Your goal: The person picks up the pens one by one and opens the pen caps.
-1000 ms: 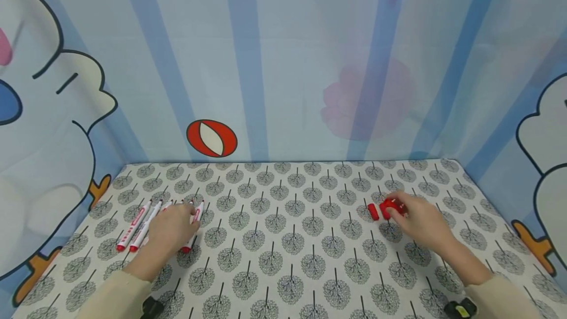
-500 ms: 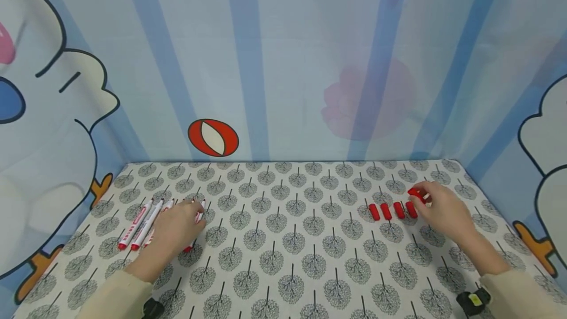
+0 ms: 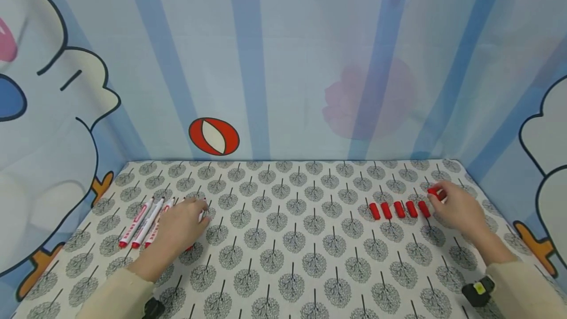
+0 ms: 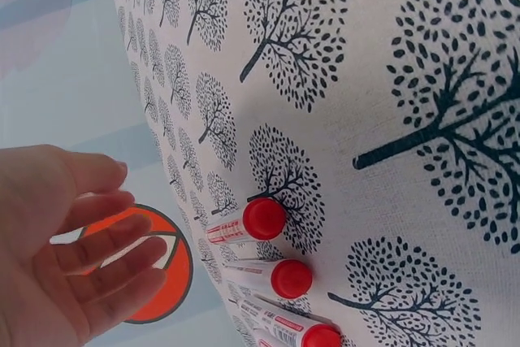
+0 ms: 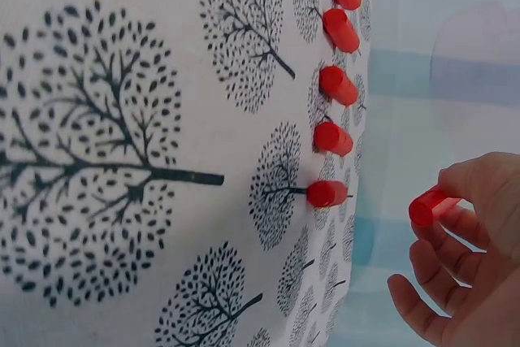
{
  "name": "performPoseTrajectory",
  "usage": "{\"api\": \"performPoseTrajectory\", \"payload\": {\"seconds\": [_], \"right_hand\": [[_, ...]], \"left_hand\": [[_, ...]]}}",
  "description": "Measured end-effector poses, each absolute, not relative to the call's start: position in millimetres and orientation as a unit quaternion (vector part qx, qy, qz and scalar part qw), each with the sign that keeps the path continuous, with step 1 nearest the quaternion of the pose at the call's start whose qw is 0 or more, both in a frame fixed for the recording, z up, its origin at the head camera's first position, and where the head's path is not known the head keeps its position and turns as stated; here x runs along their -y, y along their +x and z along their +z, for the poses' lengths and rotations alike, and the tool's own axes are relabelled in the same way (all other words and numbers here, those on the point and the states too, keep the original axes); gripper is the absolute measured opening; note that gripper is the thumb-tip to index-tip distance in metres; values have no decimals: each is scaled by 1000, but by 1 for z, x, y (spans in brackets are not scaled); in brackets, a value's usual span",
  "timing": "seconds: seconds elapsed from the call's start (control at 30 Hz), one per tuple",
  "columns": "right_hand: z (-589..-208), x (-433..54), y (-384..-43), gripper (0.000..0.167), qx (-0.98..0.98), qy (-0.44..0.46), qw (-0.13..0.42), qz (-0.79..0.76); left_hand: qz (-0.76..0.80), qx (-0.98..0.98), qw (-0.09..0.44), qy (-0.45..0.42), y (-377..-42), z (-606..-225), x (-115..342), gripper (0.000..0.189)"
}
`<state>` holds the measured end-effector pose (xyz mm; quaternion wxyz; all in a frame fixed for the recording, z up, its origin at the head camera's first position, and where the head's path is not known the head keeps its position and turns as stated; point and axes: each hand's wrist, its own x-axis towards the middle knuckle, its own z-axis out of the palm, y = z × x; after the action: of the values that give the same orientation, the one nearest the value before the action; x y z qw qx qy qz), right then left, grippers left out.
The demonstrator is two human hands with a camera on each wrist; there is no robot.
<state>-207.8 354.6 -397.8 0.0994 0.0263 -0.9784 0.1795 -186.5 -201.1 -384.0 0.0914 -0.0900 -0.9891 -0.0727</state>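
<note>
My right hand (image 3: 458, 208) pinches a red marker cap (image 5: 424, 209) between thumb and index finger, its other fingers loosely bent. Beside it, several more red caps (image 3: 399, 209) lie in a row on the tree-print cloth, their long sides roughly parallel. On the left, my left hand (image 3: 180, 223) hangs over a group of white markers (image 3: 149, 223) with red ends toward me and bare dark tips at the far side. Its fingers are loosely curved around nothing in the left wrist view, and it hides part of the group in the head view.
The white cloth (image 3: 292, 260) with dark trees covers the table. Behind it stands a pale blue striped backdrop (image 3: 292, 63) with a printed red-and-white ball (image 3: 214, 136). A dark wrist device (image 3: 478, 291) sits at my right cuff.
My right hand has moved right along the row, and more red caps show lying behind it. Over the markers, my left hand has shifted slightly to the right.
</note>
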Motion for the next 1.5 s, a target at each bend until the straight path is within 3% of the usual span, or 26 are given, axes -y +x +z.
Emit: {"api": "performPoseTrajectory", "payload": {"seconds": [0.67,1.1,1.5], "right_hand": [[-417,-379,-221,37,986,-42,-33,156],[-428,-381,-225,35,987,-58,-44,145],[-426,-378,-222,36,986,-68,-45,146]], "left_hand": [[-71,977,132,-154,-184,-384,190,19],[-65,969,162,-174,-182,-383,181,18],[-66,973,144,-169,-182,-383,180,18]]}}
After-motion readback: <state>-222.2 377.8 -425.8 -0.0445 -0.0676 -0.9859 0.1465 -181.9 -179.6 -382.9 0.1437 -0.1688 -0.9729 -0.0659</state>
